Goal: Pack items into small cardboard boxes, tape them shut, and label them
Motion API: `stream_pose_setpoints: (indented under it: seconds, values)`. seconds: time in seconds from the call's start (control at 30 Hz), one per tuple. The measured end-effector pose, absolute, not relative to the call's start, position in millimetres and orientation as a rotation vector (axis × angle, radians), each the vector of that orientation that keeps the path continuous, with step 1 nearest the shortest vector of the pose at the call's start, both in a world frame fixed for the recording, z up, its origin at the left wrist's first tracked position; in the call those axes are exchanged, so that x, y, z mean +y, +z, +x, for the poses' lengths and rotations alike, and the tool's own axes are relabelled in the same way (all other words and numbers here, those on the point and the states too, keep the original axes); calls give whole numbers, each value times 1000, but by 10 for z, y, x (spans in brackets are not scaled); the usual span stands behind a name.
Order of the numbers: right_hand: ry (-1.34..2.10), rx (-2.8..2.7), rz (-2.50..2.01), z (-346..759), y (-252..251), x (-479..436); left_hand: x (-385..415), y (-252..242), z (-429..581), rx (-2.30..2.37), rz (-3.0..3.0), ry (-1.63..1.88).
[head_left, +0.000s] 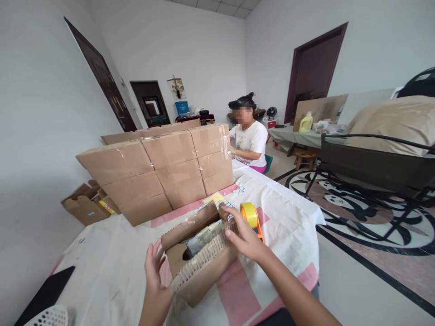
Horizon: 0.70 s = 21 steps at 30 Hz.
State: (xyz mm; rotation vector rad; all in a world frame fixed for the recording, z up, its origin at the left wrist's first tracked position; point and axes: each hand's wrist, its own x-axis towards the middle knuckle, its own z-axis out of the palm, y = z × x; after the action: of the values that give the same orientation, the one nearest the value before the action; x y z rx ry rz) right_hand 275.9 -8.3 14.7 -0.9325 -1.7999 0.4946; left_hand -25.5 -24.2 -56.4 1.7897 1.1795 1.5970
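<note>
An open cardboard box (210,283) lies in front of me on the tablecloth, its flaps raised. Inside are plastic-wrapped items (205,236) that I cannot make out clearly, and a row of pale ridged pieces (200,262) runs along the near side. My left hand (157,271) is at the box's left end, fingers curved and apart, thumb near the corner. At the opposite end, my right hand (243,233) has its fingers and thumb around the end flap. Just beyond it stands an orange tape dispenser with a yellow roll of tape (249,215).
Stacked closed cartons (176,167) form a wall across the table's far side. A co-worker (251,140) sits beyond its right end. An opened carton (84,206) stands at left, a dark flat object (47,294) and white perforated basket (50,317) at lower left. The tablecloth's (292,253) edge drops at right.
</note>
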Motion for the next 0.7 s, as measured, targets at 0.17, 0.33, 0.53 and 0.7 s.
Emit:
stream_pose_setpoints:
  seconds: [0.17,0.33,0.53,0.7]
  values:
    - [414,-1736,-958,2669,60,69,-208,-666,-336,1234,1716,1594]
    - [582,-1588,-892,2609,-22,76,-185,-747,-425,1308,1752,1511]
    - [609,-1647,-890,2624,7,75,-256,-620,-378,1348,1799,1464]
    - [704,-1591,-1018,2633,-115,181,-323,-363,-492,1344,2070,1270]
